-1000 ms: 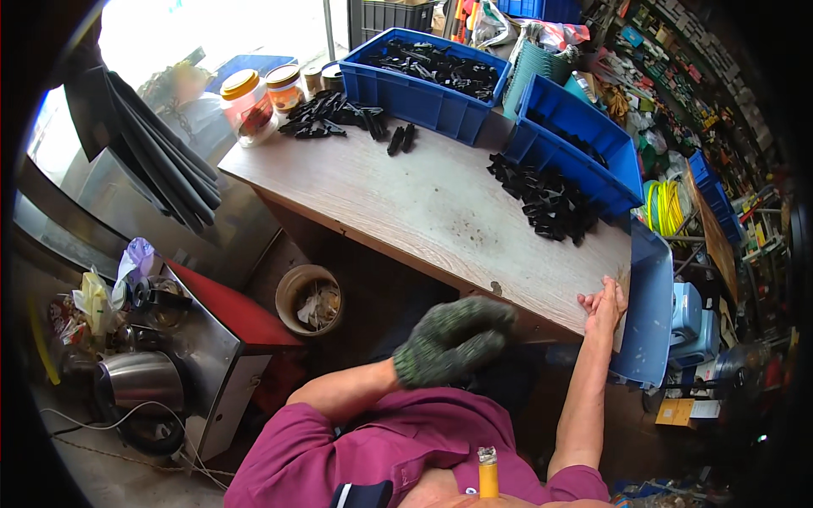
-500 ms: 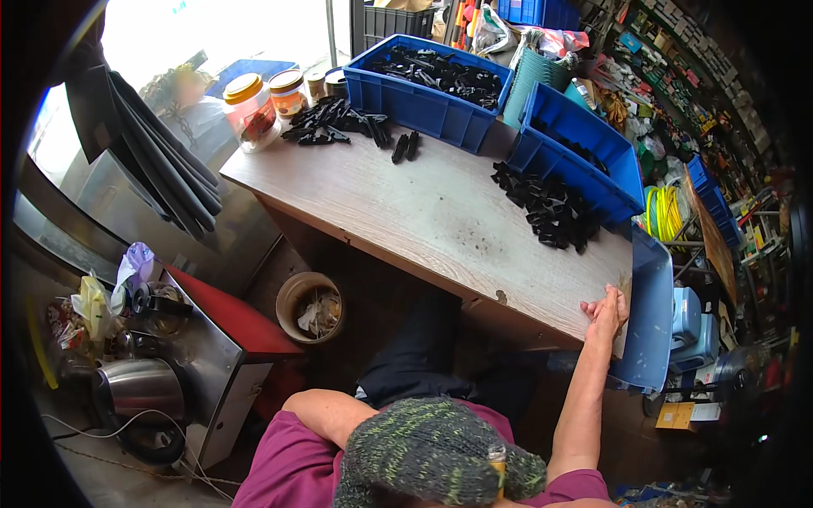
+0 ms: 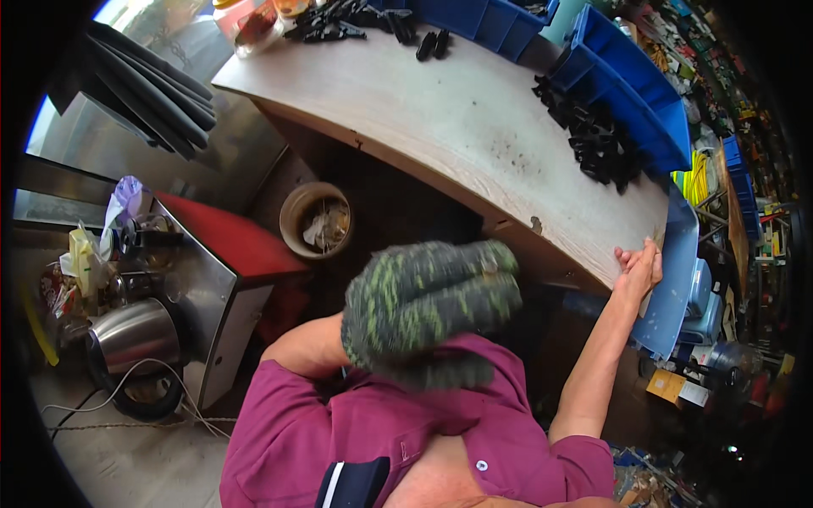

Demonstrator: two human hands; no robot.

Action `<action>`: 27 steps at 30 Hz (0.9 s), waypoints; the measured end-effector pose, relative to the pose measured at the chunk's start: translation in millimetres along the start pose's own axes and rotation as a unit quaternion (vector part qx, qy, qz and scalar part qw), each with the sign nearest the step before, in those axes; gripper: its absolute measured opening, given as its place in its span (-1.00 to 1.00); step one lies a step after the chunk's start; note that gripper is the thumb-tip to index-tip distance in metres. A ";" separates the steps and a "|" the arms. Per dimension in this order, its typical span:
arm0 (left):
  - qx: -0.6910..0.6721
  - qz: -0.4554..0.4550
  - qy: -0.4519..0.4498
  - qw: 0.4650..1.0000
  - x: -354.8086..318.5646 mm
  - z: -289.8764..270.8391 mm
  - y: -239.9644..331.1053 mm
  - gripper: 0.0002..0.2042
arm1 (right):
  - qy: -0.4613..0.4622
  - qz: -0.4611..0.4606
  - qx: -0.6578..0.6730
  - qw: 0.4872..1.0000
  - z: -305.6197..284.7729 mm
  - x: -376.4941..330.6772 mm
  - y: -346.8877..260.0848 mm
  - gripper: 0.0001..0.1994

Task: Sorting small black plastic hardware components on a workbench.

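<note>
My left hand (image 3: 432,305) wears a dark knitted glove with green flecks and is raised in front of my chest. Its fingers are stretched forward and pressed together, with a cigarette (image 3: 489,267) pinched between two of them; only a small part of it shows. My bare right hand (image 3: 639,267) rests at the right front corner of the wooden table (image 3: 440,110), fingers loosely bent and apart, holding nothing. Past that hand, a heap of black plastic clips (image 3: 597,140) lies before a blue crate (image 3: 627,93). Two black clips (image 3: 433,45) lie side by side near the far edge.
More black clips (image 3: 339,21) and a jar (image 3: 250,30) stand far left, beside another blue crate (image 3: 483,25). Under the table is a waste bin (image 3: 292,216). A steel kettle (image 3: 140,334) sits on a cabinet (image 3: 212,309) at left. A blue bin (image 3: 669,296) adjoins the table's right end.
My gloved left hand has moved forward and up from close to the camera. The view has tilted down, so the table sits higher. My right hand stays at the table corner.
</note>
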State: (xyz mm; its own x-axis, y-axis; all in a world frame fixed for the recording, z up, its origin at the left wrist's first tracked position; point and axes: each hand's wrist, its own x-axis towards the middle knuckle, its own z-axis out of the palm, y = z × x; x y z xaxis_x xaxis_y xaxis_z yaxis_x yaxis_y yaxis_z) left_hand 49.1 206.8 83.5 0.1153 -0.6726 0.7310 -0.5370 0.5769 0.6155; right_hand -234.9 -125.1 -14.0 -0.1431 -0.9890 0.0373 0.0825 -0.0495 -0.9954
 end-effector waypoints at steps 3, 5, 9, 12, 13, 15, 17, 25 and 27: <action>0.089 -0.037 0.032 0.995 -19.8 3.5 -17.1 -0.49 | 0.006 -0.004 -0.003 1.000 3.2 -3.3 -2.5 -0.80; 0.171 -0.070 -0.009 0.983 -45.0 3.3 -31.2 -0.42 | 0.023 0.001 -0.008 1.000 1.6 -3.5 -2.3 -0.81; 0.204 -0.139 0.004 0.969 -86.0 6.9 -60.9 -0.49 | 0.018 -0.007 -0.024 1.000 5.2 -5.2 -2.0 -0.84; 0.234 -0.235 0.088 0.939 -121.0 3.2 -93.7 -0.59 | 0.010 -0.006 -0.027 1.000 -3.0 1.7 -4.5 -0.84; 0.206 -0.324 0.105 0.917 -134.1 -1.0 -103.5 -0.61 | 0.012 -0.014 -0.014 1.000 -5.2 2.9 -3.8 -0.83; 0.232 -0.351 0.118 0.900 -173.3 -21.5 -132.0 -0.63 | 0.015 -0.013 -0.016 1.000 2.6 -4.0 -12.1 -0.83; 0.175 -0.437 0.139 0.871 -198.2 -33.2 -150.6 -0.64 | 0.033 -0.014 -0.025 0.999 7.2 -6.3 -12.2 -0.81; 0.149 -0.636 0.084 0.752 -306.6 -71.6 -226.1 -0.56 | 0.045 -0.021 -0.039 0.998 9.5 -9.7 -8.4 -0.83; 0.190 -0.616 0.034 0.763 -315.3 -74.2 -231.4 -0.54 | 0.048 -0.029 -0.035 0.998 6.6 -10.1 -9.3 -0.82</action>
State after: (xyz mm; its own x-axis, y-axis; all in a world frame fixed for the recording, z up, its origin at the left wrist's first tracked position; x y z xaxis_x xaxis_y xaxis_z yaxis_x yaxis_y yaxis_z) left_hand 199.0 319.7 -267.5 0.7645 -0.5632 -0.3135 -0.1876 -0.6597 0.7277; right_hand -227.7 -115.6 -4.5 -0.2395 -0.9668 0.0893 0.0026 -0.0926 -0.9957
